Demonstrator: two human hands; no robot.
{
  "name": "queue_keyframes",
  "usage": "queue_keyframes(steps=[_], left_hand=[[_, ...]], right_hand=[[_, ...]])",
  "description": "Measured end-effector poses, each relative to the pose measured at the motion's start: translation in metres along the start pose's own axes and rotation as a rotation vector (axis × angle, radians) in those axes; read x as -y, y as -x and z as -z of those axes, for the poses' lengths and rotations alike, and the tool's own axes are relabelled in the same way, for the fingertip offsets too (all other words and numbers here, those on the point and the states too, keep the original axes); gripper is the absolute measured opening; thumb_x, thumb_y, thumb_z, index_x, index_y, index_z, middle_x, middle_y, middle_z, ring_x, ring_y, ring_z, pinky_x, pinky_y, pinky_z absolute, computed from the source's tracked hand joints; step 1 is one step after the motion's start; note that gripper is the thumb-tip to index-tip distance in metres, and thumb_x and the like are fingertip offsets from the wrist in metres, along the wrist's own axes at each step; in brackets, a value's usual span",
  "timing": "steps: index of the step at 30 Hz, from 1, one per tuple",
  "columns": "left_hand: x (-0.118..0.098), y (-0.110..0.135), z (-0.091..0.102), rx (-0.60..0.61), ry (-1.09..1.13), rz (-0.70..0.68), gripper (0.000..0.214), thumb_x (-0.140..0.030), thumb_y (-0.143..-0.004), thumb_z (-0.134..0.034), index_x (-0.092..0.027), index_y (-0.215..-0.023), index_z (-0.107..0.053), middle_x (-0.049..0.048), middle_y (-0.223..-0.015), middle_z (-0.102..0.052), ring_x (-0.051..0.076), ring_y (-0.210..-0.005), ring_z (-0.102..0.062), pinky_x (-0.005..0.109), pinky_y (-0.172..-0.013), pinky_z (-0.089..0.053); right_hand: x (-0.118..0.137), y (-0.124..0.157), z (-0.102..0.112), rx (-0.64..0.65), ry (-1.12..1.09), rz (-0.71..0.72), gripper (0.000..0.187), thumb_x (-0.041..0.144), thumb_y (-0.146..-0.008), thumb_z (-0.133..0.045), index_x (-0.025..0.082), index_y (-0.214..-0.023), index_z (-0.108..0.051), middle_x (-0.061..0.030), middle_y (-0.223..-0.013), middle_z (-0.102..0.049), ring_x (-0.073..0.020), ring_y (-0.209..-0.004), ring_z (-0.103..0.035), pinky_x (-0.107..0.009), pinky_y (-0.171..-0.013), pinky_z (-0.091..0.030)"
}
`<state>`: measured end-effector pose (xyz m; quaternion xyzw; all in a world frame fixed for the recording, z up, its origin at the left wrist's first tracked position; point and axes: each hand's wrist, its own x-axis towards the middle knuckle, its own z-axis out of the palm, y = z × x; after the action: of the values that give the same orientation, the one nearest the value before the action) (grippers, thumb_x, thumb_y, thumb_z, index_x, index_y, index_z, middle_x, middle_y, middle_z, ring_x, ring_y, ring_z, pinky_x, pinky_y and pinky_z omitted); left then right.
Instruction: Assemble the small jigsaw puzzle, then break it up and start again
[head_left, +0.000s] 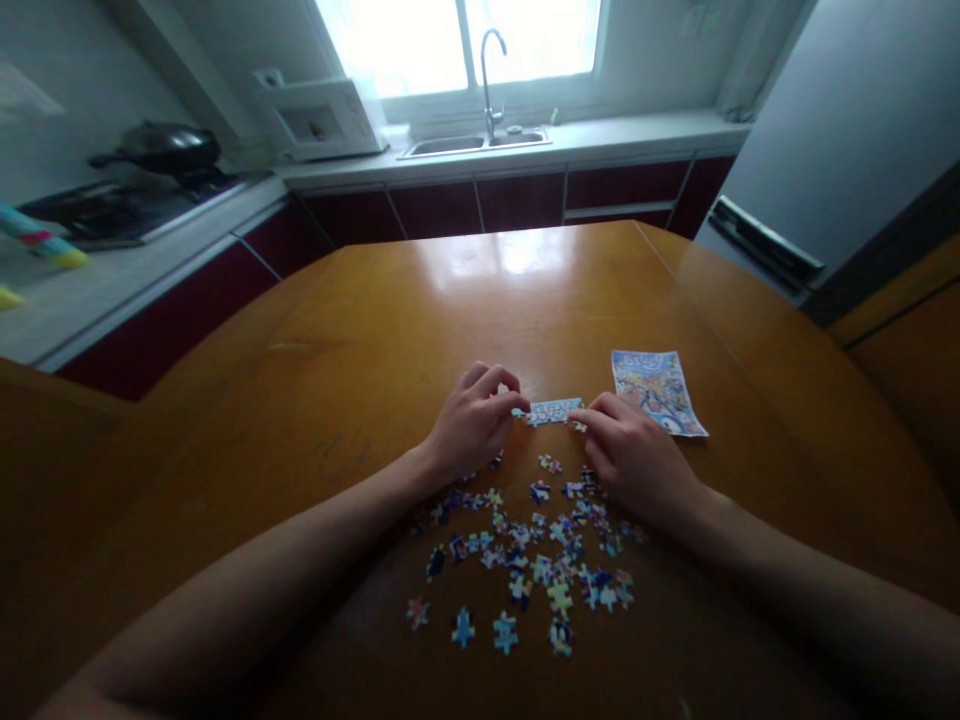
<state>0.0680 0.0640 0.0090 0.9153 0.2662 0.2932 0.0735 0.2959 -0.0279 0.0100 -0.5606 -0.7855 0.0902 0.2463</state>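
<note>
We see a narrow pale-blue strip of joined cardboard jigsaw pieces (553, 411) lying flat on the glossy orange-brown wooden counter (465, 300), between our two hands. Our left hand (480, 415) is curled, fingertips at the strip's left end; we cannot tell whether it pinches a piece there. Our right hand (637, 450) touches the opposite end with its index finger, probably to steady it; its thumb's grip is unclear. The loose multicoloured jigsaw pieces (544, 570) spread nearer us, likely so that each can be picked out. Beside our right hand, a colourful printed paper sheet (656, 388) lies picture-up, presumably for easy viewing.
</note>
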Motion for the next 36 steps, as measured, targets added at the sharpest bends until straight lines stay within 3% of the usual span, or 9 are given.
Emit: queue_keyframes(steps=[5, 9, 12, 16, 20, 23, 26, 30, 36], left_hand=[[0.0030, 0.0012, -0.0014, 0.018, 0.000, -0.039, 0.030, -0.006, -0.089, -0.051, -0.025, -0.091, -0.074, 0.0041, -0.103, -0.063, 0.021, -0.095, -0.047, 0.036, -0.084, -0.045], [0.0026, 0.0015, -0.0014, 0.059, -0.023, -0.036, 0.030, -0.005, -0.085, -0.054, -0.026, -0.086, -0.074, 0.0030, -0.107, -0.063, 0.021, -0.097, -0.048, 0.037, -0.085, -0.044], [0.0021, 0.0012, -0.0006, 0.016, -0.041, -0.008, 0.029, -0.002, -0.083, -0.052, -0.023, -0.086, -0.071, 0.0031, -0.106, -0.063, 0.021, -0.095, -0.048, 0.037, -0.084, -0.044], [0.0032, 0.0018, -0.0016, -0.017, -0.057, 0.003, 0.032, 0.000, -0.084, -0.050, -0.023, -0.091, -0.071, 0.0031, -0.105, -0.063, 0.020, -0.095, -0.048, 0.036, -0.084, -0.043], [0.0027, 0.0029, -0.0036, 0.035, -0.057, -0.045, 0.035, -0.004, -0.088, -0.051, -0.029, -0.097, -0.073, 0.0029, -0.111, -0.062, 0.022, -0.098, -0.047, 0.039, -0.088, -0.043], [0.0000, 0.0030, -0.0033, 0.091, -0.070, -0.047, 0.035, -0.004, -0.084, -0.054, -0.029, -0.099, -0.073, 0.0032, -0.116, -0.060, 0.023, -0.102, -0.046, 0.042, -0.092, -0.043], [-0.0020, 0.0025, -0.0019, 0.075, -0.078, -0.031, 0.036, -0.003, -0.081, -0.055, -0.026, -0.104, -0.070, 0.0044, -0.116, -0.060, 0.024, -0.103, -0.046, 0.042, -0.093, -0.044], [-0.0005, 0.0022, -0.0017, 0.040, -0.085, -0.015, 0.030, -0.005, -0.085, -0.053, -0.024, -0.100, -0.070, 0.0045, -0.113, -0.060, 0.023, -0.102, -0.046, 0.041, -0.091, -0.044], [0.0009, 0.0016, -0.0014, 0.084, -0.091, -0.024, 0.025, -0.010, -0.085, -0.057, -0.027, -0.094, -0.073, 0.0040, -0.116, -0.060, 0.024, -0.104, -0.046, 0.044, -0.093, -0.042]], right_hand=[[-0.0021, -0.0009, -0.0001, -0.040, 0.009, 0.006, 0.025, 0.013, -0.088, -0.050, 0.016, -0.104, -0.069, -0.0116, -0.099, -0.062, -0.0268, -0.097, -0.053, -0.043, -0.086, -0.047], [-0.0034, -0.0014, -0.0032, -0.097, 0.064, 0.011, 0.024, 0.017, -0.090, -0.053, 0.018, -0.107, -0.070, -0.0132, -0.117, -0.060, -0.0316, -0.114, -0.049, -0.051, -0.096, -0.041], [-0.0052, -0.0010, -0.0064, -0.128, 0.083, 0.000, 0.024, 0.019, -0.091, -0.054, 0.020, -0.109, -0.069, -0.0133, -0.123, -0.057, -0.0327, -0.120, -0.046, -0.052, -0.099, -0.040], [-0.0064, -0.0007, -0.0070, -0.141, 0.074, -0.009, 0.023, 0.018, -0.090, -0.054, 0.021, -0.108, -0.069, -0.0130, -0.124, -0.057, -0.0325, -0.120, -0.047, -0.053, -0.099, -0.039], [-0.0056, -0.0010, -0.0060, -0.133, 0.069, -0.009, 0.024, 0.018, -0.090, -0.054, 0.020, -0.108, -0.069, -0.0129, -0.122, -0.058, -0.0322, -0.119, -0.047, -0.053, -0.100, -0.038], [-0.0047, -0.0012, -0.0061, -0.131, 0.068, -0.005, 0.024, 0.018, -0.090, -0.054, 0.020, -0.109, -0.069, -0.0131, -0.122, -0.058, -0.0321, -0.119, -0.047, -0.053, -0.099, -0.039], [-0.0043, -0.0013, -0.0062, -0.145, 0.066, -0.008, 0.024, 0.017, -0.089, -0.054, 0.020, -0.108, -0.070, -0.0136, -0.122, -0.058, -0.0325, -0.119, -0.047, -0.052, -0.098, -0.040], [-0.0057, -0.0016, -0.0062, -0.153, 0.064, -0.020, 0.024, 0.017, -0.089, -0.055, 0.019, -0.106, -0.070, -0.0136, -0.123, -0.057, -0.0325, -0.120, -0.047, -0.052, -0.098, -0.040], [-0.0073, -0.0012, -0.0056, -0.159, 0.055, -0.014, 0.025, 0.016, -0.087, -0.054, 0.021, -0.107, -0.069, -0.0136, -0.122, -0.057, -0.0335, -0.120, -0.046, -0.054, -0.097, -0.040]])
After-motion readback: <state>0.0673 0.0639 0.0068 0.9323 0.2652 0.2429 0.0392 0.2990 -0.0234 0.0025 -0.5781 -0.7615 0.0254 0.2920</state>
